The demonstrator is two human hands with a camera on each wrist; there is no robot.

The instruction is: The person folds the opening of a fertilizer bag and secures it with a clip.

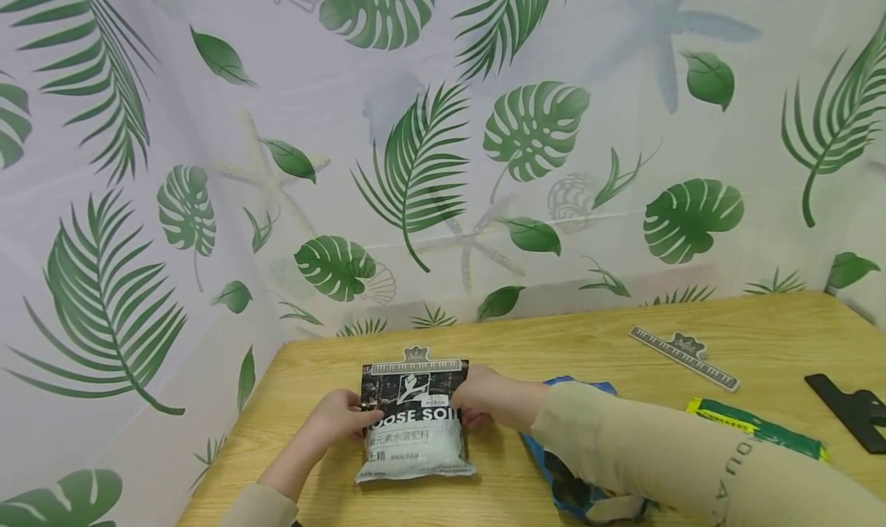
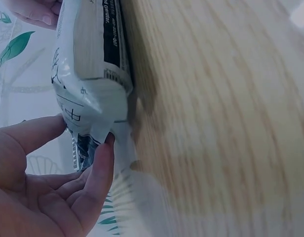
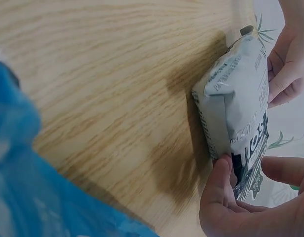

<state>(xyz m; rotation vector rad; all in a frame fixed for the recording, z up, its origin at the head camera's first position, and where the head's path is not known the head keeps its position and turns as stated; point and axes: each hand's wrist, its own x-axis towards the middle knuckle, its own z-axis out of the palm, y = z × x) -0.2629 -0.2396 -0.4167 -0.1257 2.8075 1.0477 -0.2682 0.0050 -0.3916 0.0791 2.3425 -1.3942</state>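
Loose-soil fertilizer bag (image 1: 415, 438): on left part of wooden table (image 1: 540, 342), piano-key clip (image 1: 415, 368) across its top. Your left hand (image 1: 342, 418) grips left edge, your right hand (image 1: 481, 395) right edge. Step looks like settling clipped bag; next move probably calls for steadying, then releasing. Print reads "OOSE SOIL", first letter covered; below, "元素水溶肥料". Rightward: blue bag (image 3: 48, 197), second piano-key clip (image 1: 685, 356), green-yellow packet (image 1: 764, 431), black clip (image 1: 847, 411).
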